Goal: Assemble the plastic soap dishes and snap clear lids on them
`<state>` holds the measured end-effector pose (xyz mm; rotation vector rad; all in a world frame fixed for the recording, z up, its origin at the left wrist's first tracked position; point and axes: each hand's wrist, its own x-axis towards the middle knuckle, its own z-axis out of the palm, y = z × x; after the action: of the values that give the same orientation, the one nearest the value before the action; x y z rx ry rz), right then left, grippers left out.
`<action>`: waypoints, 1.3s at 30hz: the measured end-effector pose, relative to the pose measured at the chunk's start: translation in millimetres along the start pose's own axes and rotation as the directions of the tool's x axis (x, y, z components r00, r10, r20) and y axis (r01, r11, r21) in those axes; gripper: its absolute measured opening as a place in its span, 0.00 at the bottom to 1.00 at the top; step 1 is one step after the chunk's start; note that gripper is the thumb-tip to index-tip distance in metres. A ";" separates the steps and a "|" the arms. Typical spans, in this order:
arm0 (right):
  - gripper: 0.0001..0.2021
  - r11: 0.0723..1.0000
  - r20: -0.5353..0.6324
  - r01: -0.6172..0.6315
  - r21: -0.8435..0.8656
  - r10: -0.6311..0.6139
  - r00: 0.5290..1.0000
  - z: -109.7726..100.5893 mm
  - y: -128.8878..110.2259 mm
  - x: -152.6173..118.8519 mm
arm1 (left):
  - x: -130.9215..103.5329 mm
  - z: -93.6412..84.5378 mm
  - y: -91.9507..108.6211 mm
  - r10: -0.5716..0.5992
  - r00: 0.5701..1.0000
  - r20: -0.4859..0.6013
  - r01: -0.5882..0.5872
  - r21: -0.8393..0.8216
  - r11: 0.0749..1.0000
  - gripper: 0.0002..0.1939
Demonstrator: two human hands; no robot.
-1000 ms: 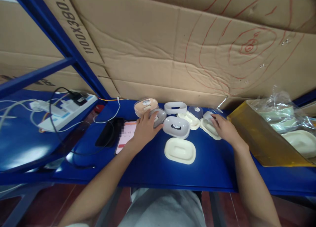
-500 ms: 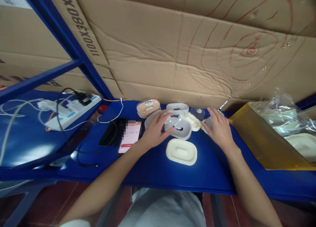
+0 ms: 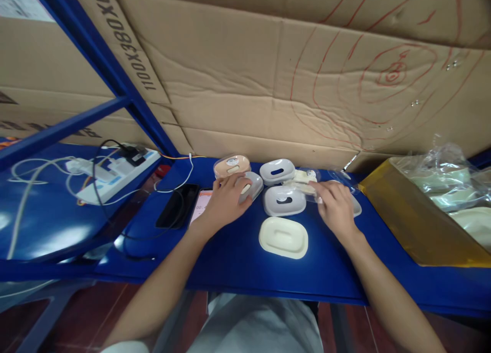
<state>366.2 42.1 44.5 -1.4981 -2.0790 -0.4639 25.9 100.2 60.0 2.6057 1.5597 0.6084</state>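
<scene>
Evidently, the left hand point(image 3: 230, 197) is nearer the grey dish point(image 3: 254, 185), curled over its left end
The dish lies just right of that palm, long axis slanting away rightward; the right hand point(image 3: 335, 204) bends its fingers at clear plastic point(image 3: 311, 183); whether either grips, I cannot tell. Counted: two whitish slotted dishes point(image 3: 285, 208), one grey, one peach dish point(image 3: 226, 167), one bare cream tray point(image 3: 284, 238)

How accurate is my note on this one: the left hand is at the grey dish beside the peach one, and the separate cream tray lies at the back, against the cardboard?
The tray's place is wrong: the head view shows the cream tray nearer the person than the dishes. The left hand is at the grey dish beside the peach one, as noted.
</scene>
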 end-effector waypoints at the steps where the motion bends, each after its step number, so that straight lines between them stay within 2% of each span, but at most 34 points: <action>1: 0.26 0.999 0.014 -0.041 -0.021 0.041 0.999 0.9 1.8 1.0 | -0.2 2.0 -4.3 -0.015 1.000 0.024 0.015 0.020 1.000 0.18; 3: 0.25 0.996 0.070 -0.082 -0.034 0.084 0.994 4.6 3.3 2.3 | -2.1 8.0 -8.1 -0.037 0.998 0.057 0.034 0.042 0.999 0.21; 6: 0.23 0.998 0.167 -0.065 -0.003 0.064 0.984 11.8 5.7 0.8 | -4.3 16.7 -6.7 -0.070 0.995 0.078 0.065 0.065 0.996 0.21; 11: 0.28 0.994 0.264 -0.055 0.094 0.029 0.964 13.7 18.0 -3.7 | 0.0 18.6 -9.0 -0.103 0.993 0.050 0.102 0.034 0.994 0.12; 13: 0.27 0.993 0.257 -0.074 0.091 0.048 0.965 11.3 19.2 -2.5 | 3.0 15.1 -11.2 -0.110 0.994 0.018 0.110 0.001 0.994 0.13; 16: 0.28 0.995 0.167 -0.053 0.085 0.038 0.985 8.1 9.7 0.5 | 5.7 8.1 -9.0 -0.086 0.995 -0.047 0.083 -0.060 0.995 0.17; 18: 0.31 0.996 0.098 -0.008 0.091 -0.001 0.995 6.6 -3.5 1.3 | 4.4 4.7 -1.3 -0.025 0.997 -0.076 0.018 -0.098 0.995 0.19; 21: 0.34 0.993 0.047 0.103 0.059 -0.105 0.993 3.6 -25.4 -0.2 | -2.9 4.7 17.7 0.197 0.977 -0.082 -0.210 -0.195 0.958 0.17; 24: 0.26 0.962 0.046 0.269 0.053 -0.272 0.961 0.4 -37.5 -2.4 | -10.9 8.6 35.3 0.425 0.902 -0.072 -0.426 -0.299 0.854 0.18; 26: 0.19 0.936 0.037 0.343 0.084 -0.347 0.937 -0.3 -36.2 -2.7 | -13.1 10.1 39.9 0.478 0.877 -0.054 -0.468 -0.327 0.821 0.20; 27: 0.16 0.931 0.037 0.350 0.100 -0.355 0.934 0.1 -33.1 -2.4 | -12.9 10.1 39.4 0.474 0.879 -0.048 -0.463 -0.323 0.825 0.21; 29: 0.13 0.947 0.047 0.302 0.114 -0.308 0.950 2.5 -24.0 -1.3 | -10.3 9.1 33.3 0.384 0.922 -0.047 -0.382 -0.265 0.885 0.21; 31: 0.12 0.975 0.065 0.203 0.094 -0.209 0.976 5.6 -14.3 -0.2 | -6.0 8.6 23.0 0.196 0.979 -0.060 -0.203 -0.153 0.967 0.21; 32: 0.11 0.985 0.069 0.153 0.076 -0.159 0.985 7.0 -10.1 0.3 | -3.8 9.2 17.3 0.099 0.993 -0.069 -0.106 -0.101 0.989 0.20; 34: 0.10 0.996 0.061 0.076 0.039 -0.079 0.995 8.4 -4.0 0.7 | -0.2 12.9 7.4 -0.040 0.997 -0.068 0.038 -0.028 0.999 0.19; 35: 0.10 0.999 0.054 0.046 0.022 -0.048 0.997 8.4 -2.2 0.7 | 0.9 15.8 3.9 -0.074 0.996 -0.057 0.074 -0.009 0.997 0.18; 39: 0.18 0.998 0.017 -0.056 -0.041 0.056 0.998 4.9 -0.1 0.7 | -0.3 28.9 2.5 -0.105 0.994 0.011 0.105 0.012 0.994 0.13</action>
<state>364.9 45.3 41.0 -1.5850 -2.0470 -0.4754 38.1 103.3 33.9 2.5100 1.6888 0.5768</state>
